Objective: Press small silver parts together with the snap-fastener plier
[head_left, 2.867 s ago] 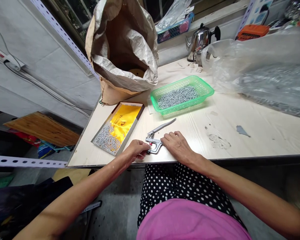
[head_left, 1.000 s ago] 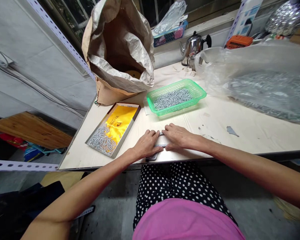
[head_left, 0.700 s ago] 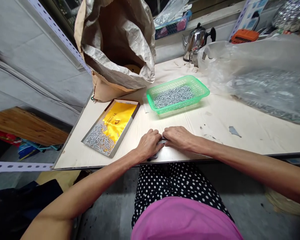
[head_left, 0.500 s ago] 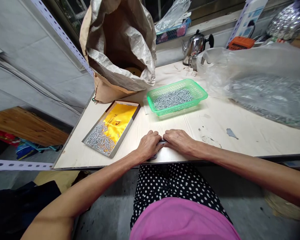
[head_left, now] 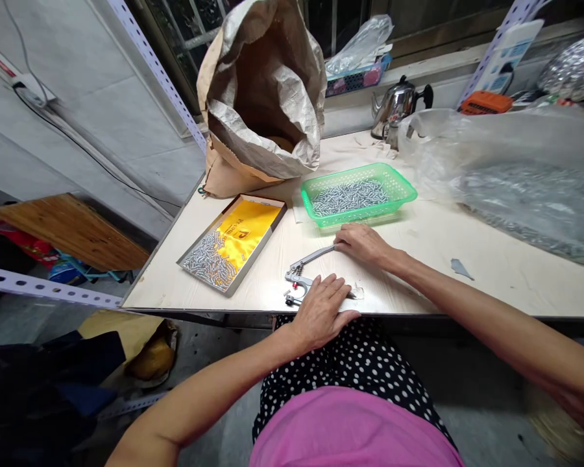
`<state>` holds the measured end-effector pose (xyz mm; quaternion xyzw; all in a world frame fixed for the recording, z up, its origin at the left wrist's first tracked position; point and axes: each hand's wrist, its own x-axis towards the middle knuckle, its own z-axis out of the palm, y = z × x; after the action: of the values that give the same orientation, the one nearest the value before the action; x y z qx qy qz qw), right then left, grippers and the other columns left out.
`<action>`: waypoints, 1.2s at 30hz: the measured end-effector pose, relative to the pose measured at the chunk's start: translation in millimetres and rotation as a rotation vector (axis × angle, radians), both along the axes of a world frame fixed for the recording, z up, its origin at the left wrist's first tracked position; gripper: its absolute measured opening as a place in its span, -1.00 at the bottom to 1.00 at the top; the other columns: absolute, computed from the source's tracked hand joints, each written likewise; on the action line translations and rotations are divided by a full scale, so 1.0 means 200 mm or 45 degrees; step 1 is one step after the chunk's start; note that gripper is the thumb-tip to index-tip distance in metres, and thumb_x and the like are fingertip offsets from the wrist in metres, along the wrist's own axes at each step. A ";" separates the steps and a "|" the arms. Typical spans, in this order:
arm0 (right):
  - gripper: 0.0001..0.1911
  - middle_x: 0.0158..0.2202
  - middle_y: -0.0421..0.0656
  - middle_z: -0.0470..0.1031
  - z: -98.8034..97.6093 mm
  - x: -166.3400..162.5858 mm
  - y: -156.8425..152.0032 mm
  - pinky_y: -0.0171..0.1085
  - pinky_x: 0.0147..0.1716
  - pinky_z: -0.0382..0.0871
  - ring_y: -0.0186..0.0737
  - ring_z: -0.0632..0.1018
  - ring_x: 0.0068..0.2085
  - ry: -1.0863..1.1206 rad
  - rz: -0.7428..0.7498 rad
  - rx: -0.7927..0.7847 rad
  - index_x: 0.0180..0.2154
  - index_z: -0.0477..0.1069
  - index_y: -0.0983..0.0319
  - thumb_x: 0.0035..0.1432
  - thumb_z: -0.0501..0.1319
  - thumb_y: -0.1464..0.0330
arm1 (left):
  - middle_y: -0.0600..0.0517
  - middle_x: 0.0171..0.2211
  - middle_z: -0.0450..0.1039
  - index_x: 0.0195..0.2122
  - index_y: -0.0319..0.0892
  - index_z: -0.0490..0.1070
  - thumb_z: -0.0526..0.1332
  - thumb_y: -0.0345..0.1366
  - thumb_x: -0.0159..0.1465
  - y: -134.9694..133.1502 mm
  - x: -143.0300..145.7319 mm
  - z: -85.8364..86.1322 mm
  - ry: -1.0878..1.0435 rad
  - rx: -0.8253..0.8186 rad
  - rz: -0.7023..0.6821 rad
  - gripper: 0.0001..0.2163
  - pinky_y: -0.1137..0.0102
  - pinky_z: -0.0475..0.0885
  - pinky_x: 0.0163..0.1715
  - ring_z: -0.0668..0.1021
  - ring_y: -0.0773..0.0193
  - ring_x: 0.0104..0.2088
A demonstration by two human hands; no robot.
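A grey pair of pliers (head_left: 316, 257) with a small spring and a red bit by its jaw lies on the table near the front edge, its handles spread. My right hand (head_left: 364, 244) is closed round the end of the upper handle. My left hand (head_left: 324, 310) lies flat, fingers stretched out, over the lower part of the pliers, hiding much of it. Left of the hands is a shallow box (head_left: 253, 271) with a yellow lining and many small silvery metal pins. Behind my right hand, a green basket (head_left: 403, 192) holds more such pins.
A large open paper sack (head_left: 233, 170) stands at the back left. On the right lies a big clear plastic bag (head_left: 516, 188) full of small shiny pieces. A metal kettle (head_left: 398, 107) and an orange item (head_left: 486, 102) are along the back. A grey scrap (head_left: 461, 268) lies on the table (head_left: 428, 285).
My hands were close together, fingers bent over a mostly hidden tool. They have parted: the right has moved up with the handle, the left has flattened, and the pliers now show spread.
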<state>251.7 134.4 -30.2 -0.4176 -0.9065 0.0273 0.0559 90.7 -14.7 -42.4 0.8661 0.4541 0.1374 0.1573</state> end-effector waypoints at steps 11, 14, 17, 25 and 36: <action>-0.86 -0.29 -0.09 0.48 0.10 -0.56 -0.31 -0.20 -0.31 0.11 -0.10 0.36 -0.14 -0.051 0.706 0.060 -0.34 0.51 0.21 0.24 0.19 0.41 | -0.14 -0.13 0.53 -0.01 -0.24 0.41 0.13 -0.02 0.33 -0.09 -0.01 -0.02 -0.094 0.171 -0.250 -0.60 0.27 0.46 -0.09 0.55 0.10 -0.11; -0.84 -0.32 -0.08 0.49 0.04 -0.64 -0.31 -0.18 -0.28 0.13 -0.11 0.37 -0.15 -0.054 0.773 0.124 -0.33 0.48 0.26 0.27 0.14 0.46 | 0.00 -0.43 0.50 -0.26 -0.21 0.49 0.14 -0.08 0.33 -0.19 -0.10 0.01 -0.127 0.447 -0.527 -0.71 0.40 0.44 -0.35 0.52 0.28 -0.39; -0.85 -0.35 -0.09 0.49 0.04 -0.64 -0.28 -0.19 -0.28 0.14 -0.12 0.37 -0.20 0.003 0.789 0.140 -0.31 0.45 0.27 0.27 0.12 0.47 | 0.06 -0.58 0.40 -0.40 -0.17 0.47 0.14 -0.19 0.34 -0.20 -0.29 0.11 -0.083 0.622 -0.355 -0.76 0.39 0.35 -0.51 0.40 0.34 -0.55; -0.81 -0.29 0.03 0.43 0.49 -0.31 0.08 -0.13 -0.23 0.16 0.00 0.35 -0.19 0.223 -0.008 0.513 -0.26 0.42 0.27 0.25 0.04 0.50 | -0.13 -0.21 0.51 -0.31 -0.21 0.53 0.05 -0.19 0.37 0.24 -0.84 0.33 0.484 0.138 0.970 -0.70 0.30 0.38 -0.17 0.46 0.07 -0.07; -0.88 -0.18 -0.05 0.41 0.13 -0.24 -0.44 -0.21 -0.28 0.30 -0.15 0.44 -0.23 0.074 0.073 -0.285 -0.19 0.41 0.27 0.26 0.14 0.39 | -0.15 -0.24 0.54 -0.35 -0.22 0.49 0.03 -0.31 0.28 0.44 -0.94 0.24 0.599 -0.125 1.014 -0.75 0.35 0.32 -0.33 0.53 0.04 -0.16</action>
<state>204.2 46.1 -3.3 -0.3941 -0.9074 0.1419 0.0345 -97.8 73.8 5.2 0.6236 0.7806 -0.0347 0.0256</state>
